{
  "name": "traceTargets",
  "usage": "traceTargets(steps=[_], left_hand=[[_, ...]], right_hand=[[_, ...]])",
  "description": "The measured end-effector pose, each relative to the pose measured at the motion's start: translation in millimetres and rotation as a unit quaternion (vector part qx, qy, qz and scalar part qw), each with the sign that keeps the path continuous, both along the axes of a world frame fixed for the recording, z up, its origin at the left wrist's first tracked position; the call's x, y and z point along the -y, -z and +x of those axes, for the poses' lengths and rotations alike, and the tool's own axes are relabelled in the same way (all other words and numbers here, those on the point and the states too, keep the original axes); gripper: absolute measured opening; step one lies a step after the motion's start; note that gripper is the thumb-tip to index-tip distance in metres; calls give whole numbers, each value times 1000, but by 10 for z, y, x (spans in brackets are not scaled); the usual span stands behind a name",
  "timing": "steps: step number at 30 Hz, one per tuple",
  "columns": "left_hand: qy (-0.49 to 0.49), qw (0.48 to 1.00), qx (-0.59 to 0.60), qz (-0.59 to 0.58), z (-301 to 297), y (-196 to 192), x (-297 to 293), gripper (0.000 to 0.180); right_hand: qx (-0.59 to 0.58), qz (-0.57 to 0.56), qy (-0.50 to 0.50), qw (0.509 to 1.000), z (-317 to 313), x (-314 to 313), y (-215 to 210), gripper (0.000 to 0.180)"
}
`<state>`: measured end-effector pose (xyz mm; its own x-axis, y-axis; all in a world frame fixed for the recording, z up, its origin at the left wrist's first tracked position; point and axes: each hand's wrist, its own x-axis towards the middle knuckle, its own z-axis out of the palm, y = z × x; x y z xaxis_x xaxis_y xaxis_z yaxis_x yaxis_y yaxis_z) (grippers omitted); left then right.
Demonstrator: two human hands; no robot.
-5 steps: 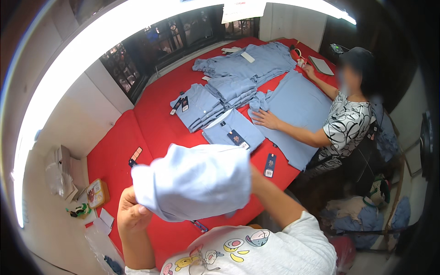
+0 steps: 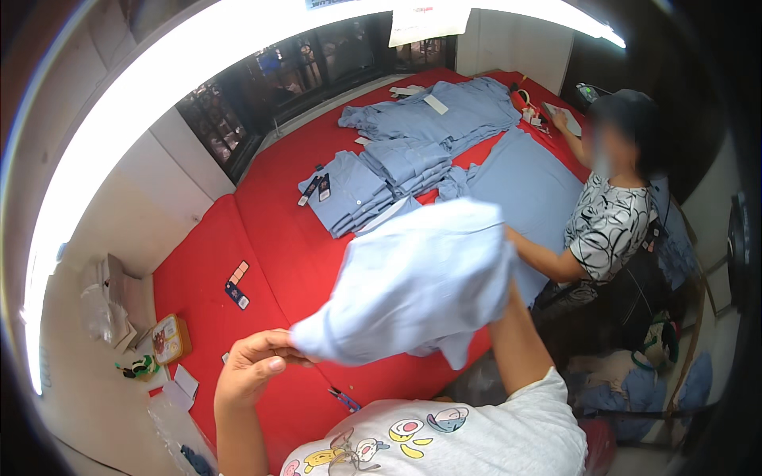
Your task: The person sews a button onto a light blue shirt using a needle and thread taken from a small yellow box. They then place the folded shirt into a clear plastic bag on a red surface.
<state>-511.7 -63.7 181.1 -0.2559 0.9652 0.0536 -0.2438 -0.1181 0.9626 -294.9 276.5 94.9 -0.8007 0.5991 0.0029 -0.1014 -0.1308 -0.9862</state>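
Now we lift the pale blue shirt [image 2: 417, 282] above the red table [image 2: 270, 230], left hand [image 2: 254, 369] pinching its corner; our right hand sits hidden behind the cloth, grip unreadable.

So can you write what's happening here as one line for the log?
left hand: pinching corner of pale blue cloth garment | right hand: hidden behind garment | garment: lifted above red table | co-worker: seated opposite

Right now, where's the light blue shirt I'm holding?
In the head view, the light blue shirt hangs mid-frame above the red table, its left corner pinched by your left hand, just below the folded blue stack.
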Motion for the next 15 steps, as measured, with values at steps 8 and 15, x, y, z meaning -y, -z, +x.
traceTargets(steps=[8,15], left_hand=[[-180,966,-9,-188,-327,721,58,28],[-247,947,9,-206,-695,872,-153,25]], right_hand=[[-112,-72,223,966,-141,-1529,-611,42],[-382,17,255,888,-1278,-4339,-1080,35]])
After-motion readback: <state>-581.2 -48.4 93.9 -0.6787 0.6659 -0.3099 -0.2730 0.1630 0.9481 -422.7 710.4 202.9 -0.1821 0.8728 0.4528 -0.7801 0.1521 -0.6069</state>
